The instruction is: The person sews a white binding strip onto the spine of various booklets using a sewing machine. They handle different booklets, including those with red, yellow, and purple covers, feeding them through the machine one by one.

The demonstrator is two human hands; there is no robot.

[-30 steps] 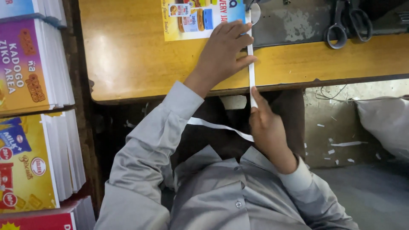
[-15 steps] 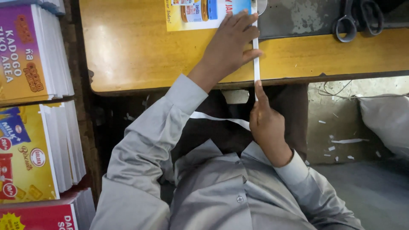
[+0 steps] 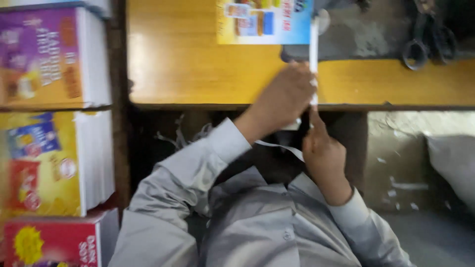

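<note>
A long white paper strip (image 3: pixel 313 44) runs from the far side of the yellow wooden table (image 3: pixel 188 74) to its near edge. My left hand (image 3: pixel 287 96) lies curled on the table near that edge, fingertips on the strip. Just below the edge, my right hand (image 3: pixel 322 148) pinches the strip's lower end. A colourful printed sheet (image 3: pixel 264 22) lies on the table just beyond my left hand, with the strip along its right edge. A second white strip (image 3: pixel 277 145) hangs across my lap between my arms.
Thick stacks of printed sheets, purple (image 3: pixel 49 57), yellow (image 3: pixel 49 163) and red (image 3: pixel 54 242), stand at the left. Black scissors (image 3: pixel 425 42) lie on a dark grey pad (image 3: pixel 366 34) at the table's far right. White paper scraps (image 3: pixel 403 185) litter the floor at right.
My left hand has slid off the printed sheet toward the table's near edge and curled its fingers. My right hand stays at the strip's lower end.
</note>
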